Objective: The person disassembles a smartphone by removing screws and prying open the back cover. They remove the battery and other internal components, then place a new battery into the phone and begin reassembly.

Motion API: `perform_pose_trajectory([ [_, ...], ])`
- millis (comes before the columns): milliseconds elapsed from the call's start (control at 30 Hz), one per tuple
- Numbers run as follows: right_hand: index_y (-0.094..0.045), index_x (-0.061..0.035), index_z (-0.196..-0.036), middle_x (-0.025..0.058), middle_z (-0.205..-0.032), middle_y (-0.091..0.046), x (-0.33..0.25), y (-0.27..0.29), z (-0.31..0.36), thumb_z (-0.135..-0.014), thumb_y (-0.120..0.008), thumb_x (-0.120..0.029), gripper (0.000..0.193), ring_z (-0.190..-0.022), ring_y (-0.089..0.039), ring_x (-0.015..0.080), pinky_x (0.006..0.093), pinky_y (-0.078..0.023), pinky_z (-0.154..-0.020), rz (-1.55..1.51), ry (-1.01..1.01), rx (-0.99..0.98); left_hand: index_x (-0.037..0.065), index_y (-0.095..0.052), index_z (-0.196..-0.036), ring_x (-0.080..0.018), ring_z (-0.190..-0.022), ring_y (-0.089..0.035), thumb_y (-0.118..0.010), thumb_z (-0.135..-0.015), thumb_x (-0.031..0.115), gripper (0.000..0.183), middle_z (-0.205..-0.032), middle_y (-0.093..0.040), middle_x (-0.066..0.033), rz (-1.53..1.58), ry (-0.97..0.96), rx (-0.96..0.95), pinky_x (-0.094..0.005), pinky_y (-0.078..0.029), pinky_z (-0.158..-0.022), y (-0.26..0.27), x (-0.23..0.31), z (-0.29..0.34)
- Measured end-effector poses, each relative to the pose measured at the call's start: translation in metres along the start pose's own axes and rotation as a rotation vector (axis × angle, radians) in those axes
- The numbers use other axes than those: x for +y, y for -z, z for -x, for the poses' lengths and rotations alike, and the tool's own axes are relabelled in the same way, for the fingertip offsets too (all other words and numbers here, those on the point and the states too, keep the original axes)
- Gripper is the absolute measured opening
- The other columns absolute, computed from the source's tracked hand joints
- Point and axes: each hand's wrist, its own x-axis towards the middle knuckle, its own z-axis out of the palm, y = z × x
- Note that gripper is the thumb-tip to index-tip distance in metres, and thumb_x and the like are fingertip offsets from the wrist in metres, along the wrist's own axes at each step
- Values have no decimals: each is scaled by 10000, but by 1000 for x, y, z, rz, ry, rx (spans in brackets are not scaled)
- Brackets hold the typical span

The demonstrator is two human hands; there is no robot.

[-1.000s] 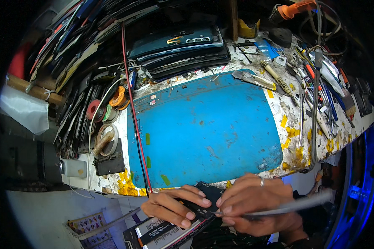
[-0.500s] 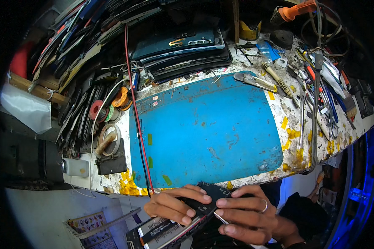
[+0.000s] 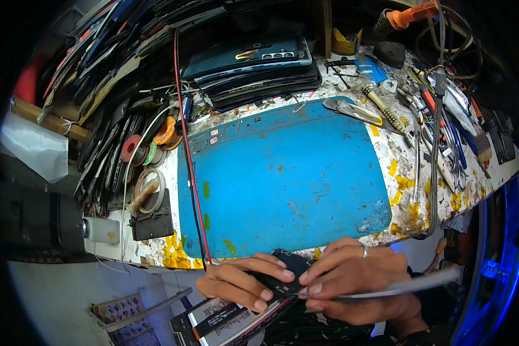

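I had the opened phone [image 3: 285,287] tilted just off the near edge of the counter [image 3: 393,149], its pale battery [image 3: 230,324] uncovered and lying away from that edge; whether the phone touched the rim I could not tell. The left hand [image 3: 239,282] held it, fingers curled over the dark section beside the battery and tips pressing down, the thumb out of my sight. The right hand [image 3: 354,279] was closed narrow around a slim metal tool [image 3: 380,292], whose tip met the phone's long side between the two hands. The shaft was blurred, so I could not name its kind.

I judged the step in hand to be fine work at that side, probing or easing a part. The next move, I reckoned, called for a firm left hold and short, light strokes from the right, with the tip shallow and angled away from the battery; a slip could have scored it. With the hands as the only support I could make out, a hard push risked rocking the frame. The blue mat [image 3: 288,179] by the near edge offered a steadier rest, provided I cleared the red wire [image 3: 189,155] running down its left side.
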Motion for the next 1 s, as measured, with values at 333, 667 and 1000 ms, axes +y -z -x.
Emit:
perform_pose_trajectory([
  [333, -655, -122, -1056, 28, -1010, -699, 3, -24, 28, -813, -730, -139, 255, -1015, -668, 212, 331, -493, -765, 339, 276, 144, 42, -552, -858, -423, -866, -664, -594, -929, 238, 213, -883, -562, -70, -157, 3, 34, -558, -509, -787, -6, -1, 0],
  [667, -647, -139, -1034, 22, -1043, -702, 7, -22, 31, -773, -788, -161, 297, -1017, -672, 209, 330, -487, -782, 45, 61, 172, -38, -632, -1016, -469, -1109, -569, -603, -907, 90, 170, -1059, -605, -158, -9, -70, -37, -611, -444, -951, 1, -5, 2],
  [1000, -613, -126, -1074, 73, -1123, -672, 17, -27, 30, -825, -711, -55, 277, -1102, -635, 237, 393, -482, -916, 27, 299, 182, 1, -662, -903, -320, -967, -605, -639, -905, 180, 181, -927, -622, -126, 44, -123, 243, -555, -477, -933, -13, -14, 15],
])
